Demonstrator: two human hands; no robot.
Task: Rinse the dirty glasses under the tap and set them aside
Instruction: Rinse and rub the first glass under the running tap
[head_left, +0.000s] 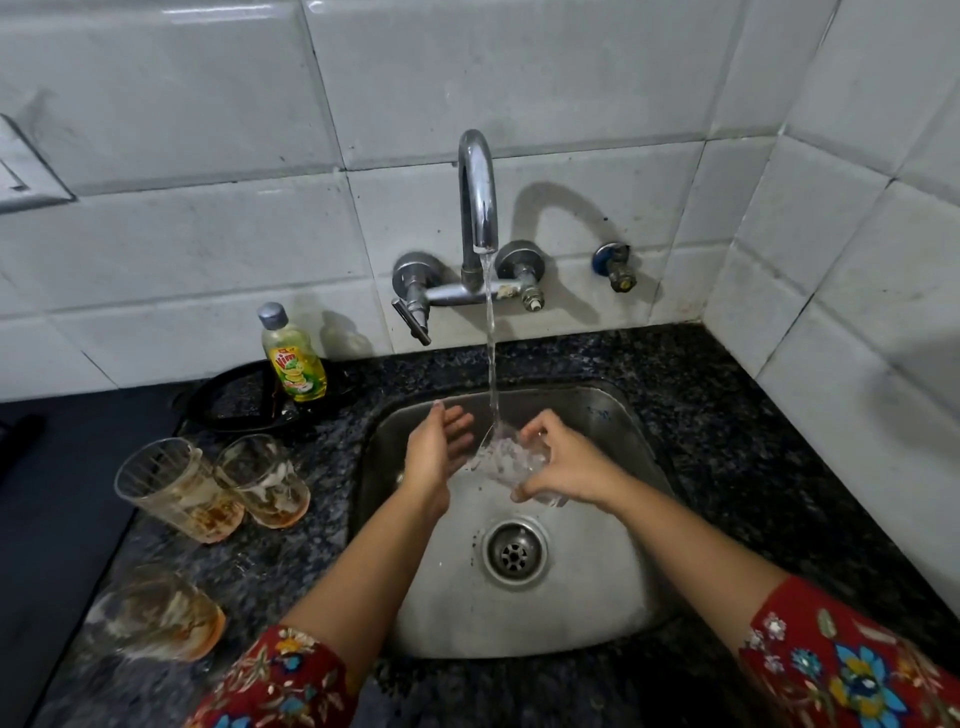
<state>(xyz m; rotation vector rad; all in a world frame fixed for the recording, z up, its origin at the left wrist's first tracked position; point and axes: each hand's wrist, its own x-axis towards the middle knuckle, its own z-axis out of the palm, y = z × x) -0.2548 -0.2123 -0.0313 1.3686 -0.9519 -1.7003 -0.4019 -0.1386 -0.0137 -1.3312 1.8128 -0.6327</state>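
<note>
A person rinses a clear glass (519, 465) over a steel sink (613, 587) set in a dark speckled granite counter (727, 431), hemmed by white tiled wall (571, 78) at the back and on the right. The right hand (563, 460) wraps its fingers around the glass, holding it tilted with its mouth toward the stream falling from the curved chrome tap (478, 192). The left hand (436, 452) hangs just beside the glass, palm facing it, fingers spread and gripping nothing. Both forearms reach in from the lower corners, red floral sleeves pushed back to the elbows. The basin around the drain (514, 553) lies bare, with room below the hands. Left of the sink, three dirty glasses stand on the counter: two (176, 488) (265, 480) close together near the basin's rim, a third (156, 613) blurred near the counter's front edge. A bottle of dish soap (293, 356) stands by a black dish (234, 400) at the wall.
</note>
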